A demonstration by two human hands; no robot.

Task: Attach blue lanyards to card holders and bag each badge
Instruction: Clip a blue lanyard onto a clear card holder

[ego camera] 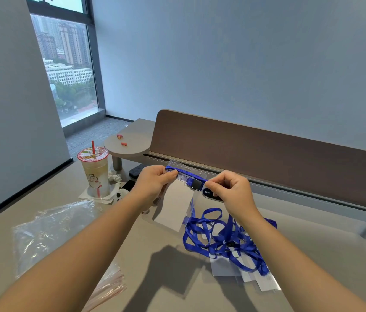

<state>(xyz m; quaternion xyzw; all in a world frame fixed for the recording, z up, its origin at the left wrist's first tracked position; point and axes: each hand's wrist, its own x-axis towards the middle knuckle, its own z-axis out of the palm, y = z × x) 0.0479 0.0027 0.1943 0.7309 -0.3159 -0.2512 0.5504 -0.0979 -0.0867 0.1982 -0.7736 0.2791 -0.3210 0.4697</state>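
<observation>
Head view shows a grey worktop with a brown divider panel standing along its far edge. Clear plastic bags lie spread near the worktop's left edge. A tangle of blue lanyards sits toward the right of the worktop's middle, lying over several loose card holders. A drink cup with a red straw stands toward the far left corner, beside a small round shelf that carries a few orange pieces.

Above the worktop's middle, both hands hold one clear card holder, lifted off the surface, its white card hanging down. The left hand has its grip clamped on the holder's top left edge, thumb and fingers pinching the plastic together with one end of a blue lanyard strap. The strap runs across the holder's top strip to a black clip. The right hand has its fingers curled, pinching the strap just right of the clip.

A dark oval device lies on the worktop, partly hidden behind the right hand.
</observation>
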